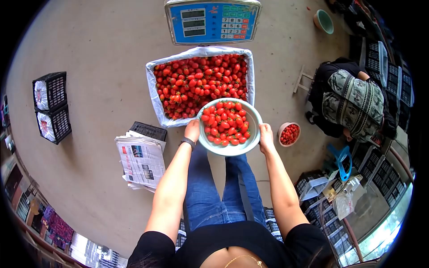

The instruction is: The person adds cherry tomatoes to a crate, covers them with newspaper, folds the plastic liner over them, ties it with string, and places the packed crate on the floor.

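I hold a pale green bowl (pixel 253 120) full of red cherry tomatoes (pixel 225 123) with both hands. My left hand (pixel 192 130) grips its left rim, a dark watch on the wrist. My right hand (pixel 266 136) grips its right rim. The bowl hangs over the near edge of a crate lined with white plastic (pixel 154 93), which is filled with more cherry tomatoes (pixel 196 82). A blue electronic scale (pixel 212 21) stands just beyond the crate.
A stack of newspapers (pixel 141 161) lies on a black crate at my left. Two black crates (pixel 51 106) stand far left. At right a crouching person (pixel 353 102) sits by a small bowl of tomatoes (pixel 289 133). More crates line the right side.
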`<state>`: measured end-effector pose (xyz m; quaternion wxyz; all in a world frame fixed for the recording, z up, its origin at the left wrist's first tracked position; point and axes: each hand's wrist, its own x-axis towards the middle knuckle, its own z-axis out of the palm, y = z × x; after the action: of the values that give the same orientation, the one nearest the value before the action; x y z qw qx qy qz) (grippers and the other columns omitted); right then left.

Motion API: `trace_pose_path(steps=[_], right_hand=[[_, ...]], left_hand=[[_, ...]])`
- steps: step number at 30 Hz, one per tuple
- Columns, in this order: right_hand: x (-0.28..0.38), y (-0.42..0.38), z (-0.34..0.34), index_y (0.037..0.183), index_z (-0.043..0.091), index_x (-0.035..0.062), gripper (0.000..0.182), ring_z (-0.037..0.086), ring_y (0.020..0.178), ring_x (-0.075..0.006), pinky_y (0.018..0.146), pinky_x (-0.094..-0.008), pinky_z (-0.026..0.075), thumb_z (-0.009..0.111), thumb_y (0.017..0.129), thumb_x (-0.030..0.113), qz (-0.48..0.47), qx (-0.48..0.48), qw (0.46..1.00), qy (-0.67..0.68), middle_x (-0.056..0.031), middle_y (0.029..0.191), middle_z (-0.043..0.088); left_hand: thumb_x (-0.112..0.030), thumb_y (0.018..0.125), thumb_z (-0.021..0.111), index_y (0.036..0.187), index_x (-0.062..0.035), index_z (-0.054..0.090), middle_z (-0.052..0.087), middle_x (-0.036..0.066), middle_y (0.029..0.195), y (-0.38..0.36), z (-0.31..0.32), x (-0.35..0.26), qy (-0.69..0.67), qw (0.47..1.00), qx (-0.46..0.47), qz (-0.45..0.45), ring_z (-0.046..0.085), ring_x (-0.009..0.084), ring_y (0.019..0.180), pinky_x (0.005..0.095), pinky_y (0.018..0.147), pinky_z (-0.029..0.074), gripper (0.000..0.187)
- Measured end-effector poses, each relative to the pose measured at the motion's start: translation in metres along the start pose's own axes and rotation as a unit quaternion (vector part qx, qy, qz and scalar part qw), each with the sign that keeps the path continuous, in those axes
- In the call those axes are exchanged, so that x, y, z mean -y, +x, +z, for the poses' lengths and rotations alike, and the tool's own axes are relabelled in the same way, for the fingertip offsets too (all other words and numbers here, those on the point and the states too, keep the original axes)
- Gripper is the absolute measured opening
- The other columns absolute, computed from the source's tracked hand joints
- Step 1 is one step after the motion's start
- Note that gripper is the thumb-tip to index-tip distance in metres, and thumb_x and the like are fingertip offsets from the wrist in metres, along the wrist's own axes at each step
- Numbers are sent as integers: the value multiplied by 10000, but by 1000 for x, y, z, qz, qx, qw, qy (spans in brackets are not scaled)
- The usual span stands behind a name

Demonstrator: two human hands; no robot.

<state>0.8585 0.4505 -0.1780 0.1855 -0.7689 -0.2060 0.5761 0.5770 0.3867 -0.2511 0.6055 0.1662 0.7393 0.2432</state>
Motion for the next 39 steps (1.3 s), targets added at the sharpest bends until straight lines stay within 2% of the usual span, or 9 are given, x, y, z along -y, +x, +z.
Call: trace_pose_path(steps=[4, 11, 16, 19, 20, 23, 32, 36, 39], right_hand=[[12, -20, -13, 945, 503, 40, 207, 466, 700, -66, 628, -214, 407, 447, 915, 237, -98, 1, 995, 22, 4, 778, 513], [1, 5, -14, 916, 495, 36, 202, 454, 652, -63, 580, -212, 397, 417, 924, 222, -16, -10, 1000, -14, -6, 749, 512], [13, -7, -20, 965, 506, 18, 227, 475, 710, -79, 639, -230, 417, 447, 920, 233, -104, 16, 993, 56, -19, 797, 530], [-10, 5, -18, 920, 508, 20, 225, 474, 692, -82, 636, -230, 412, 442, 919, 234, -81, -6, 997, 16, -17, 773, 529], [-17, 11, -17, 923, 514, 12, 226, 477, 707, -87, 651, -238, 414, 443, 913, 226, -61, -15, 998, -14, -25, 786, 539], [-31, 21, -15, 936, 517, 3, 245, 482, 712, -101, 656, -244, 415, 436, 909, 233, -30, -4, 999, -28, -37, 793, 542], [-41, 7, -15, 967, 497, 14, 252, 461, 684, -88, 617, -230, 405, 433, 906, 250, -36, 24, 998, -54, -26, 777, 515], [-38, -7, -10, 957, 495, 20, 252, 457, 680, -85, 611, -228, 403, 435, 909, 260, -40, 33, 995, -84, -23, 775, 513], [-42, -10, -1, 945, 491, 31, 245, 455, 684, -82, 611, -228, 403, 439, 914, 268, -54, 49, 994, -86, -16, 774, 511]], left_hand=[[-221, 918, 375, 1025, 38, 540, 593, 110, 923, -20, 8, -7, -24, 996, -22, 81, 540, 161, 831, 282, 759, 407, 326], [-246, 903, 400, 992, 36, 556, 601, 108, 912, 2, 21, -4, 7, 999, -27, 19, 546, 176, 820, 285, 753, 410, 334], [-218, 915, 391, 1007, 19, 545, 592, 87, 870, -30, 16, -33, -105, 992, -28, 60, 531, 117, 776, 248, 701, 406, 297], [-213, 910, 399, 1007, 29, 547, 596, 96, 884, -13, 17, -2, -18, 999, -17, 36, 537, 136, 795, 265, 721, 408, 300], [-214, 907, 399, 994, 40, 553, 599, 110, 894, -7, 21, 6, 47, 995, -53, 66, 543, 160, 803, 287, 735, 410, 310], [-215, 904, 396, 969, 47, 562, 603, 120, 883, 13, 21, 41, 0, 999, -23, 36, 546, 176, 795, 303, 739, 412, 316], [-236, 923, 377, 1006, 39, 555, 607, 94, 893, -21, 19, 54, 45, 998, -49, 18, 555, 151, 804, 278, 740, 421, 338], [-220, 922, 382, 1009, 43, 552, 601, 94, 894, -38, 10, 68, -21, 999, -50, -2, 553, 152, 816, 277, 750, 422, 325], [-238, 909, 381, 986, 32, 559, 606, 140, 922, -55, -1, 62, -74, 995, -73, -13, 569, 220, 865, 322, 776, 417, 332]])
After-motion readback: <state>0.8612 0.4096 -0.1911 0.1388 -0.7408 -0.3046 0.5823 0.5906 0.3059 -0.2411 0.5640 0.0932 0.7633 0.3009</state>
